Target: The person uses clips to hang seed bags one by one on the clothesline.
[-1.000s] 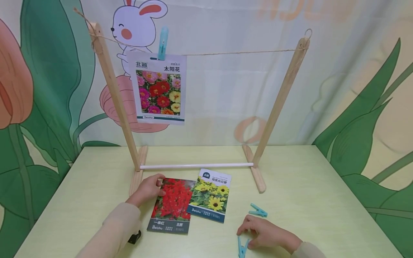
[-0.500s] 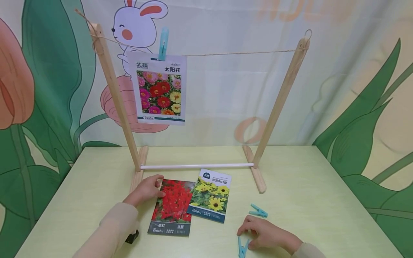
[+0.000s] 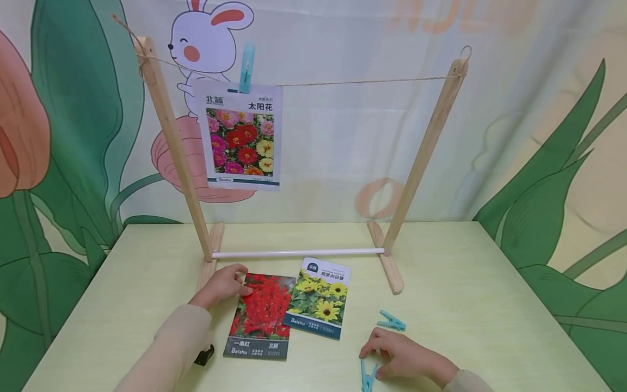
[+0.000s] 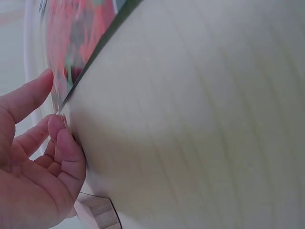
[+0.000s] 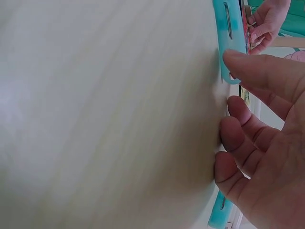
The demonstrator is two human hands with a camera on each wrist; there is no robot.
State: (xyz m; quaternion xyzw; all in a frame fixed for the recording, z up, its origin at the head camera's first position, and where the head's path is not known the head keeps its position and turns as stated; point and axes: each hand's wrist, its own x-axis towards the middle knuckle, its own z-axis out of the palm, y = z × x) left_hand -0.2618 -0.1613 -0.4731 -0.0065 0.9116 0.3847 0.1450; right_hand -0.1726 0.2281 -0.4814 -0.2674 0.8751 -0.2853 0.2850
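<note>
A seed packet with red flowers [image 3: 266, 307] lies on the table, and my left hand [image 3: 222, 286] pinches its upper left corner. In the left wrist view the thumb [image 4: 31, 98] lies over the packet's edge, with the other fingers curled by the corner. My right hand [image 3: 404, 354] rests low on the table, its thumb and forefinger about the legs of a blue clothespin [image 3: 367, 381]. In the right wrist view the thumb touches that clothespin [image 5: 230, 28]. Another blue clothespin [image 3: 392, 320] lies just beyond this hand. Beside the red packet, slightly overlapping it, is a sunflower seed packet [image 3: 320, 296].
A wooden stand with a left post [image 3: 171, 141], a right post [image 3: 426, 158] and a white crossbar [image 3: 299, 253] stands behind. From its string [image 3: 362, 82] a third seed packet [image 3: 242, 141] hangs by a blue clothespin [image 3: 247, 68]. A printed curtain [image 3: 333, 152] backs the table [image 3: 465, 283].
Both hands stay nearly in place. The red-flower packet has shifted very slightly toward the front edge, and the left forearm has moved a little.
</note>
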